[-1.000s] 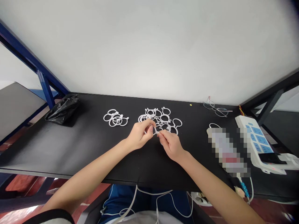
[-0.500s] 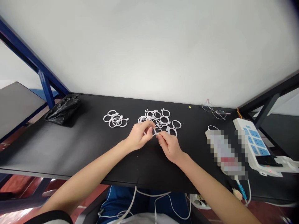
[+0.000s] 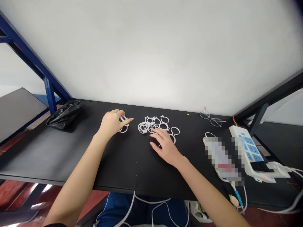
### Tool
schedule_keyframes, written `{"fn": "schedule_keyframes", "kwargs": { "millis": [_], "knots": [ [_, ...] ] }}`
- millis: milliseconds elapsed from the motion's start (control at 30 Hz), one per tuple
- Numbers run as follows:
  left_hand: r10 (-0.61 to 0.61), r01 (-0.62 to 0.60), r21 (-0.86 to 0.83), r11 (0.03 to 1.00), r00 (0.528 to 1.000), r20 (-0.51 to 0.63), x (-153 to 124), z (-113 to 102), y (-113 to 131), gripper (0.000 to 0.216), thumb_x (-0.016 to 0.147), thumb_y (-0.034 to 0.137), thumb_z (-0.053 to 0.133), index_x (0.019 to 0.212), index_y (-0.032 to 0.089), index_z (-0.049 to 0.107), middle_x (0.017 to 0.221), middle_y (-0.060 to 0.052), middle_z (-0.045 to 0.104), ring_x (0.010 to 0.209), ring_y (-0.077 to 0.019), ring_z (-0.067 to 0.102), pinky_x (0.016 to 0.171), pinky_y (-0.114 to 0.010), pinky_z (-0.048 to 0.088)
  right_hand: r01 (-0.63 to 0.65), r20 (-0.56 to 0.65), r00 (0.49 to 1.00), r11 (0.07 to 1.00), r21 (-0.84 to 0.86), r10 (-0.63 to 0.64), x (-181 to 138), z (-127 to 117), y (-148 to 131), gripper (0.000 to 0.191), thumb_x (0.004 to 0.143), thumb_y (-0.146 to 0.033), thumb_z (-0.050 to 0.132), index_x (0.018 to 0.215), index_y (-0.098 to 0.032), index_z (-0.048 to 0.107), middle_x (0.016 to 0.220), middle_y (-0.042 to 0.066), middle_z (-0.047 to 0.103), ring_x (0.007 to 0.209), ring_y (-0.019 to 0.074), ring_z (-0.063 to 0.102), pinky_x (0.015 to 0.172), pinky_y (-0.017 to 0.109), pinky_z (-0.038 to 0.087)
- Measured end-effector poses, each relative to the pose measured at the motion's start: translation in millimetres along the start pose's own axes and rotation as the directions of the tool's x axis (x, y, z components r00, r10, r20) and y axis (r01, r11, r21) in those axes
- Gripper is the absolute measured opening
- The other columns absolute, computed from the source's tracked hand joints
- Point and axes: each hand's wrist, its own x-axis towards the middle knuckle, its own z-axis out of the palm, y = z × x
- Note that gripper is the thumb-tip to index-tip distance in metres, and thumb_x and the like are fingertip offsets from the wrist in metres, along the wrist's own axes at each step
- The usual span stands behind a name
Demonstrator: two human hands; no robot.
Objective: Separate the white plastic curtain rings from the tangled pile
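My left hand (image 3: 113, 122) is over the small group of white plastic curtain rings (image 3: 123, 130) on the left and covers most of them. Its thumb sticks out to the right, apart from the fingers, and one white ring (image 3: 123, 118) shows in the gap beneath the fingertips. My right hand (image 3: 165, 145) hovers at the near edge of the larger pile of white curtain rings (image 3: 145, 127), fingers spread and holding nothing. Each ring has a small eyelet. Part of the larger pile is hidden under my right hand.
On the black table (image 3: 123, 164), a crumpled black plastic bag (image 3: 64, 116) lies at the left. Wire-frame glasses (image 3: 210, 118) rest near the wall. At the right are a blurred phone-like object (image 3: 222, 160) with a cable and a white power strip (image 3: 248, 151).
Both hands were together at the larger pile, handling a ring. Since then my left hand has moved left to the small group, and my right hand has opened above the larger pile.
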Motion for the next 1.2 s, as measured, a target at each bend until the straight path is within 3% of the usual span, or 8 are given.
{"fn": "schedule_keyframes", "kwargs": {
  "millis": [133, 233, 400, 800, 967, 1067, 1200],
  "knots": [
    [-0.001, 0.002, -0.006, 1.000, 0.987, 0.159, 2, 12, -24, 0.043, 0.081, 0.060, 0.058, 0.087, 0.018, 0.062, 0.086, -0.007, 0.068, 0.085, -0.0249, 0.062, 0.074, -0.033, 0.043, -0.035, 0.147, 0.988, 0.992, -0.124, 0.054, 0, 1, -2, 0.042, 0.096, -0.033, 0.050, 0.135, -0.017, 0.050, 0.144, 0.013, 0.048, 0.138, 0.0322, 0.036, 0.112, 0.057, 0.033],
    [-0.008, 0.007, 0.003, 1.000, 0.978, 0.209, 2, 18, -34, 0.044, 0.079, 0.061, 0.059, 0.086, 0.018, 0.064, 0.093, -0.009, 0.066, 0.090, -0.0267, 0.060, 0.079, -0.035, 0.044, -0.037, 0.194, 0.979, 0.989, -0.145, 0.065, 0, 0, -3, 0.040, 0.097, -0.034, 0.049, 0.132, -0.016, 0.055, 0.143, 0.012, 0.050, 0.139, 0.0333, 0.035, 0.114, 0.059, 0.029],
    [-0.022, 0.026, -0.009, 1.000, 0.969, 0.244, 1, 23, -40, 0.044, 0.080, 0.060, 0.057, 0.083, 0.018, 0.067, 0.097, -0.011, 0.063, 0.093, -0.0286, 0.059, 0.081, -0.038, 0.046, 0.001, 0.182, 0.983, 0.989, -0.145, 0.025, 1, 1, -5, 0.029, 0.096, -0.031, 0.051, 0.117, -0.018, 0.065, 0.131, 0.011, 0.060, 0.133, 0.0326, 0.044, 0.113, 0.060, 0.029],
    [-0.005, 0.016, -0.043, 0.999, 0.969, 0.249, 0, 26, -43, 0.047, 0.086, 0.057, 0.048, 0.099, 0.016, 0.070, 0.104, -0.013, 0.064, 0.099, -0.0289, 0.059, 0.085, -0.037, 0.048, -0.002, 0.132, 0.991, 0.992, -0.122, 0.018, 3, -2, -3, 0.021, 0.095, -0.021, 0.048, 0.098, -0.021, 0.069, 0.106, 0.007, 0.068, 0.123, 0.0291, 0.052, 0.113, 0.062, 0.025],
    [-0.012, 0.018, -0.023, 1.000, 0.974, 0.225, 0, 24, -37, 0.043, 0.088, 0.051, 0.049, 0.102, 0.015, 0.067, 0.107, -0.013, 0.062, 0.101, -0.0296, 0.056, 0.091, -0.042, 0.046, -0.042, 0.017, 0.999, 0.997, -0.060, 0.043, 2, 0, -1, 0.019, 0.094, -0.019, 0.051, 0.094, -0.023, 0.069, 0.102, 0.006, 0.068, 0.119, 0.0280, 0.054, 0.112, 0.062, 0.025],
    [0.007, -0.003, -0.031, 1.000, 0.991, 0.134, 1, 22, -24, 0.036, 0.089, 0.043, 0.048, 0.103, 0.016, 0.066, 0.108, -0.012, 0.061, 0.103, -0.0295, 0.053, 0.092, -0.044, 0.044, -0.073, -0.122, 0.990, 0.997, 0.034, 0.077, 2, 4, 1, 0.020, 0.093, -0.018, 0.051, 0.088, -0.024, 0.069, 0.095, 0.005, 0.070, 0.107, 0.0252, 0.060, 0.107, 0.056, 0.035],
    [0.204, -0.192, -0.112, 0.975, 0.972, 0.112, -1, 23, 3, 0.028, 0.082, 0.018, 0.048, 0.104, 0.018, 0.064, 0.112, -0.009, 0.061, 0.105, -0.0266, 0.052, 0.095, -0.043, 0.044, -0.061, -0.273, 0.956, 0.986, 0.157, 0.102, 4, 6, 5, 0.020, 0.092, -0.019, 0.053, 0.082, -0.023, 0.069, 0.089, 0.005, 0.069, 0.089, 0.0218, 0.063, 0.092, 0.047, 0.047]
  ]
}}
